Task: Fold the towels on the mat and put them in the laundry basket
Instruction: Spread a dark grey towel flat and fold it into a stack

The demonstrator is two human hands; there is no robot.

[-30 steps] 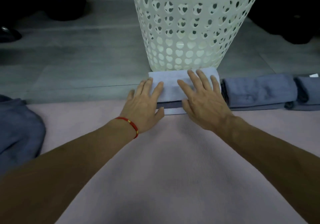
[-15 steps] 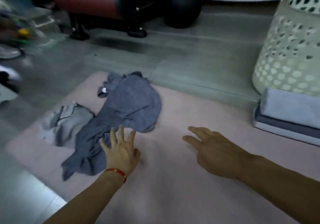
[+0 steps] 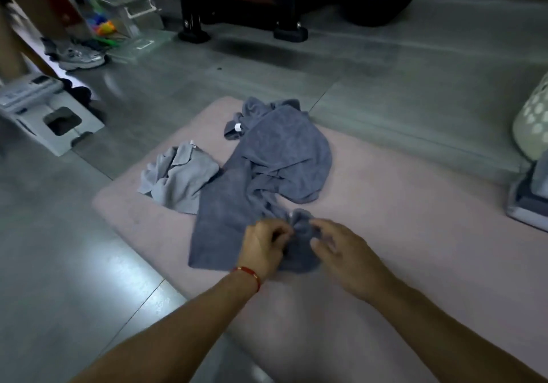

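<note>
A soft, short-napped pink mat (image 3: 400, 234) lies on a smooth grey floor (image 3: 74, 264) that shines in patches. On the mat sits a crumpled dark blue-grey towel (image 3: 278, 157), terry-textured, bunched into rounded folds at its far end and spreading flatter toward its near edge. A small white tag shows at its far corner. Just left of it, touching its edge, lies a smaller light grey towel (image 3: 181, 179), thinner and creased into sharp wrinkles.

The left hand (image 3: 262, 249), with a red cord bracelet (image 3: 247, 273) at the wrist, curls its fingers and pinches a gathered fold at the dark towel's near end. The right hand (image 3: 344, 252) meets the same bunch from the other side; its fingertips are blurred, so I cannot tell whether they grip the cloth or only touch it.

At the right edge, part of a pale perforated plastic basket (image 3: 533, 127) stands on the floor, with a stack of folded towels (image 3: 530, 198) just in front of it on the mat.
</note>
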